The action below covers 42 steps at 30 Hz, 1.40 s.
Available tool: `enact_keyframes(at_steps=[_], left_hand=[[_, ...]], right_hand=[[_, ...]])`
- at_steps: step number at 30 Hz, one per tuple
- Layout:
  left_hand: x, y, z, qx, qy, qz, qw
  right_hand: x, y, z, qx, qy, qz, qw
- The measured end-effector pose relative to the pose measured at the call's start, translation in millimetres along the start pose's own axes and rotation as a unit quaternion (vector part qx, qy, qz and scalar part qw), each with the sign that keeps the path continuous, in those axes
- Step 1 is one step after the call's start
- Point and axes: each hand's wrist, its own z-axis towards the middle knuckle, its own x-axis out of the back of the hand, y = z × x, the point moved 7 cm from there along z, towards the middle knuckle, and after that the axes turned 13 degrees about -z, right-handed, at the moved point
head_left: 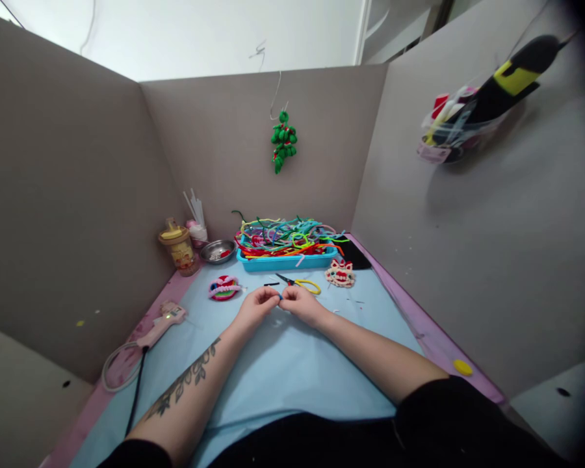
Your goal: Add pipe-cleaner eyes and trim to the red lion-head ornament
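Over the middle of the blue-covered table, my left hand (259,304) and my right hand (299,304) meet with fingertips pinched together. Between them shows a tiny dark blue piece (280,297); its kind is too small to make out, and most of it is hidden by the fingers. Just beyond the hands lie yellow-handled scissors (308,285) and a short black stick (272,284). To the left of my left hand sits a round pink, red and green fuzzy piece (223,288). A cream and red fuzzy face-shaped piece (341,274) rests farther right.
A blue tray (287,264) heaped with colourful pipe cleaners stands at the back. Beside it are a metal bowl (217,252) and a lidded cup (179,250). A pink glue gun (163,325) with its cord lies left. A yellow cap (463,368) is at right.
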Motion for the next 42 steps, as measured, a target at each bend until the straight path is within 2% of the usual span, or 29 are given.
enact_keyframes(at_steps=[7,11,13,16,18,20,22,24,25,29,31,33,36,39,42], left_hand=[[0.7,9.2,-0.6,-0.075,0.003,0.097,0.992],[21.0,12.1,0.6,-0.056,0.085,0.063,0.993],[31.4,20.6,10.7,-0.049,0.127,0.043,0.990],[39.4,52.0,45.5,-0.088,0.176,0.067,0.978],[38.4,78.6,78.6,-0.122,0.200,0.170,0.957],[31.4,98.7,114.0,-0.133,0.197,0.340,0.910],[26.7,106.1,144.4,-0.137,0.169,0.384,0.897],[26.5,103.6,166.2,-0.121,0.143,0.426,0.885],[28.8,97.2,174.7,-0.085,0.132,0.475,0.866],[44.9,78.2,189.0,-0.027,0.148,0.509,0.847],[49.1,74.5,191.0,-0.039,0.162,0.518,0.839],[48.8,76.2,192.3,-0.080,0.168,0.524,0.831],[44.1,82.0,195.6,-0.141,0.146,0.502,0.840],[46.3,84.2,198.8,-0.131,0.138,0.485,0.854],[51.0,86.2,197.6,-0.121,0.146,0.494,0.848]], right_hand=[[-8.0,2.0,0.5,0.010,-0.030,-0.014,0.999],[-7.0,3.0,0.3,-0.003,-0.048,0.000,0.999],[-3.8,4.7,1.6,-0.010,-0.046,0.006,0.999],[1.4,8.1,4.9,-0.017,-0.024,0.006,1.000],[1.3,9.7,6.6,-0.019,-0.016,0.015,1.000],[-2.5,9.7,7.1,-0.015,-0.023,0.035,0.999],[-7.7,8.6,6.3,-0.010,-0.041,0.056,0.998],[-11.1,8.0,4.9,-0.014,-0.056,0.065,0.996],[-11.7,7.6,4.5,-0.016,-0.059,0.066,0.996],[-8.1,6.1,5.4,-0.013,-0.045,0.064,0.997],[-6.7,6.6,6.9,-0.011,-0.037,0.069,0.997],[-6.8,8.0,8.0,-0.013,-0.036,0.072,0.997],[-6.4,8.9,8.4,-0.015,-0.032,0.069,0.997],[-4.4,7.7,7.4,-0.016,-0.025,0.070,0.997],[-3.3,7.0,6.1,-0.020,-0.027,0.076,0.997]])
